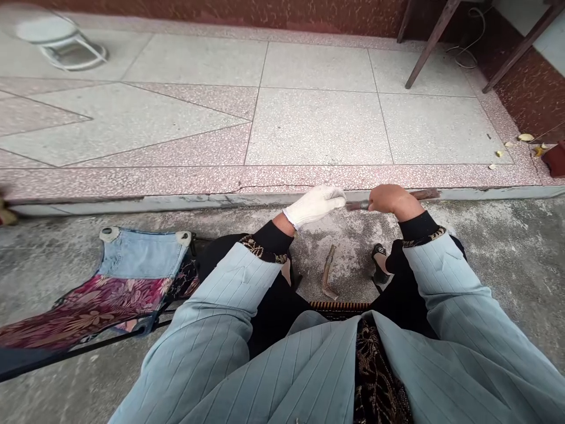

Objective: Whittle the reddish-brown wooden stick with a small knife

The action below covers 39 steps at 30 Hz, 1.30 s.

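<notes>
Stick [427, 194] sits in front of the step edge [485, 193], clenched in the bare right hand [388, 199], both ends protruding. Gloved left hand [315, 206] just beside its left end, fingers together; can't tell if gripping. Bent tool [327, 275] lies on concrete [507, 253] below.

Single view: head-worn camera, facing forward and steeply down over the wearer's own pale-blue pinstriped fabric jacket [282, 377], which fills the near foreground. Front edge of the raised pink-and-grey speckled terrazzo platform [318, 129] crosses mid-frame, roughly level; back edge, farther off, meets the dark-red patterned wall [265, 15] along the top.
</notes>
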Each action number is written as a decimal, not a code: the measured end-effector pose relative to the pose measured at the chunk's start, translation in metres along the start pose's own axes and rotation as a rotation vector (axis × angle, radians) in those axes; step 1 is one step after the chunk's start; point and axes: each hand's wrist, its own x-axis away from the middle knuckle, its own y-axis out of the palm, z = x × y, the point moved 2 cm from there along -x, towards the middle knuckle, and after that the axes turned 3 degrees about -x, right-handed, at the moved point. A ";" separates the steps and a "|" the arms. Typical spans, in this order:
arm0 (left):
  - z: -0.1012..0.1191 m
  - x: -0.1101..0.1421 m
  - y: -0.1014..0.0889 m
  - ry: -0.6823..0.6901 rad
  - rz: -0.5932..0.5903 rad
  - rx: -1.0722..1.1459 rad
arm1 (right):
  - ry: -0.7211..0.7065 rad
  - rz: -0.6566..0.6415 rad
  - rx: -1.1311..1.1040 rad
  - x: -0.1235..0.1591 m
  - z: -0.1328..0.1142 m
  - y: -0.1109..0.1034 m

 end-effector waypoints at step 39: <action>0.000 0.020 0.023 0.019 -0.199 0.040 | -0.313 -0.358 -0.056 0.027 -0.003 0.024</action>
